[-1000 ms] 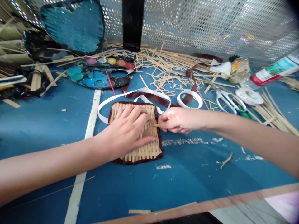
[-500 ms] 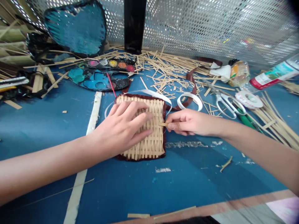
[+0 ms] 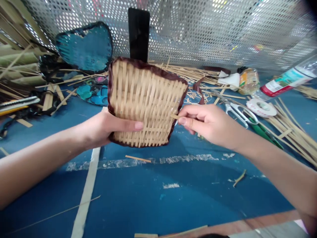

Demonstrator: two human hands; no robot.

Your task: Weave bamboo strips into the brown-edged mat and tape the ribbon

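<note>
A woven bamboo panel (image 3: 146,96) with a dark brown bound edge is held up above the blue table, tilted toward me. My left hand (image 3: 111,125) grips its lower left side, thumb across the front and the other fingers hidden behind. At the right edge, my right hand (image 3: 200,120) pinches a short thin bamboo strip (image 3: 175,116) between thumb and forefinger. The strip's far end meets the weave; I cannot tell whether it is tucked in. A loose bamboo strip (image 3: 138,158) lies on the table below the panel.
Behind the panel are a paint palette (image 3: 85,92), a black upright object (image 3: 139,34) and scattered bamboo strips. To the right lie scissors (image 3: 239,112), a tape roll (image 3: 262,107), a plastic bottle (image 3: 288,81) and more strips (image 3: 294,132). A utility knife (image 3: 18,105) is at left.
The panel has been lifted off the table and tilted up. My left hand has gone from lying flat on it to gripping its left side. My right hand still pinches the strip.
</note>
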